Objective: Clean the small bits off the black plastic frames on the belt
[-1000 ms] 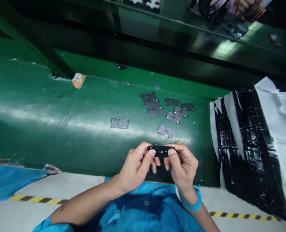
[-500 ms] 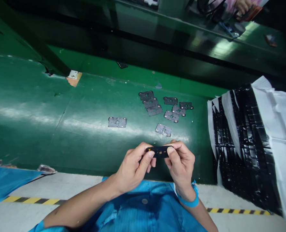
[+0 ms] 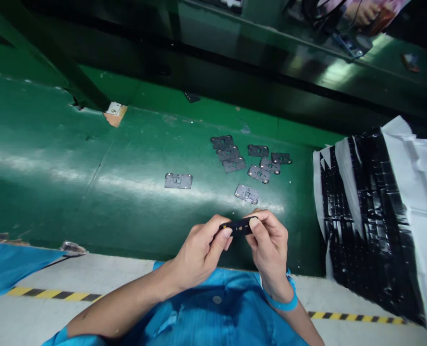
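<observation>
A small flat black plastic part (image 3: 240, 227) with gold-coloured spots is held level between my two hands, just above the front of the green table. My left hand (image 3: 201, 247) pinches its left end, thumb on the near face. The other end sits between the thumb and fingers of my right hand (image 3: 270, 240), which has a blue band at the wrist. Beyond my hands lie similar dark grey plates with small square holes: one plate (image 3: 247, 193) close by, another plate (image 3: 178, 181) off to the left, and several more, such as a plate (image 3: 227, 153), grouped farther back.
On the right stands a bulky stack wrapped in black and white plastic (image 3: 364, 202). A dark green post (image 3: 87, 81) meets the table (image 3: 54, 202) at the back left. Another person's hand (image 3: 364, 12) is at the far bench, top right. Blue cloth (image 3: 11, 266) shows at left.
The held black part has tilted slightly, its right end now a little higher. Both hands keep their hold. The whole view has shifted slightly.
</observation>
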The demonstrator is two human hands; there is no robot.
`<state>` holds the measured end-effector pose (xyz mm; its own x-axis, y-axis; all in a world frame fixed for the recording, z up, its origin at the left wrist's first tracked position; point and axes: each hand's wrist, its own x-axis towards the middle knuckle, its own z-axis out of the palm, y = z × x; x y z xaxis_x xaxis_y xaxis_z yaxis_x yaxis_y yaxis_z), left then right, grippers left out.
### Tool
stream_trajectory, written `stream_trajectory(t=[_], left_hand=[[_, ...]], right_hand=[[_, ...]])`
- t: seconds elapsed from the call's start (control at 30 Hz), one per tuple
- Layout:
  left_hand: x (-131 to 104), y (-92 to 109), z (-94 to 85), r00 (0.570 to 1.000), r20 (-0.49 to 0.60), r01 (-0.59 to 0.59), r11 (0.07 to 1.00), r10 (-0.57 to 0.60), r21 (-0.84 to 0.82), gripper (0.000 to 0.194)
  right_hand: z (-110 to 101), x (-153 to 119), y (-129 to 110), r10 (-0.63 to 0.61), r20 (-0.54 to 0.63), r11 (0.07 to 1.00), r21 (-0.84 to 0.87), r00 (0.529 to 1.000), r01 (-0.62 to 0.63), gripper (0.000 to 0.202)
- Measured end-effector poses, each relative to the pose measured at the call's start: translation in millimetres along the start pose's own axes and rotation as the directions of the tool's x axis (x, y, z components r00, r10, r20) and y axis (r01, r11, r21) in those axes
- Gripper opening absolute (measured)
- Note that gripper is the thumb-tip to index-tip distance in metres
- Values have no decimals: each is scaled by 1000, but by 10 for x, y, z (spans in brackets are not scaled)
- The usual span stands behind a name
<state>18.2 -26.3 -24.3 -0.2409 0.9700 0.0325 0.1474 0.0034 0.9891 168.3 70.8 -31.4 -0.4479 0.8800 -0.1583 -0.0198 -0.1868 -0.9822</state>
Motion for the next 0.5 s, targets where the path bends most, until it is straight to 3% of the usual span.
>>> stream_trajectory(t=[0.2,0.5], left_hand=[[15,-19,-46,991,78,114,987,-106,-111,21],[39,-69,-111,992,66,119,971,-107,-209,19]], right_hand=[[9,-2,10,29,30,999,-26,999,-28,24],[118,-101,-87,-86,30,975,-202,996,90,14]])
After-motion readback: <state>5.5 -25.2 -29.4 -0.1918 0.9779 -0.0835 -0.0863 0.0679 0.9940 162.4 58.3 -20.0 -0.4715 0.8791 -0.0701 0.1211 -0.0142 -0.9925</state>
